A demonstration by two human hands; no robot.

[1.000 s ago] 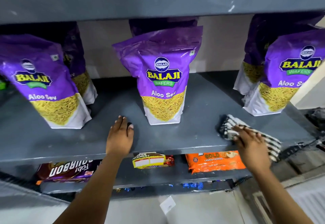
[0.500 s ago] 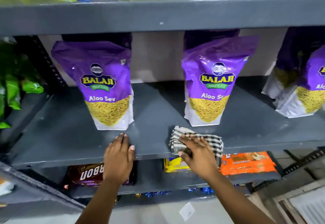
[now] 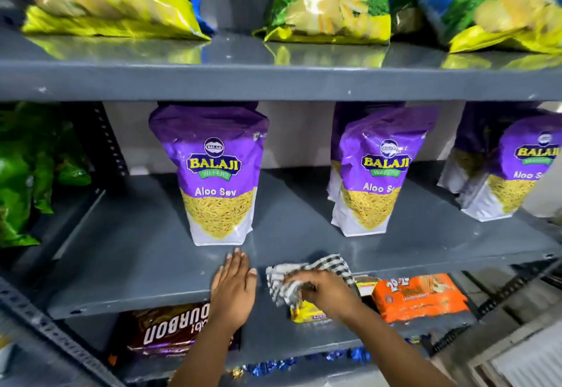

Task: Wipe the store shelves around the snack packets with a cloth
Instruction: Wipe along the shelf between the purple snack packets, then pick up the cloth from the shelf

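Observation:
A grey metal shelf point(image 3: 127, 252) carries purple Aloo Sev snack packets: one at the left point(image 3: 217, 173), one in the middle point(image 3: 375, 173) and one at the right edge point(image 3: 517, 170). My right hand point(image 3: 328, 292) grips a black-and-white checked cloth point(image 3: 310, 271) bunched at the shelf's front edge, between the left and middle packets. Beside the cloth, my left hand point(image 3: 234, 289) lies flat on the front edge with fingers spread, just below the left packet.
The shelf above point(image 3: 273, 79) holds yellow-and-blue chip bags point(image 3: 328, 0). Green packets point(image 3: 27, 173) hang at the left. Below sit a brown Bourbon pack point(image 3: 170, 329), a yellow pack point(image 3: 307, 313) and an orange biscuit pack point(image 3: 419, 295). A perforated upright point(image 3: 48, 329) runs at lower left.
My right hand has dragged the cloth leftward along the front edge, from the right side to beside my left hand. The view has tilted up, bringing the chip bags into sight.

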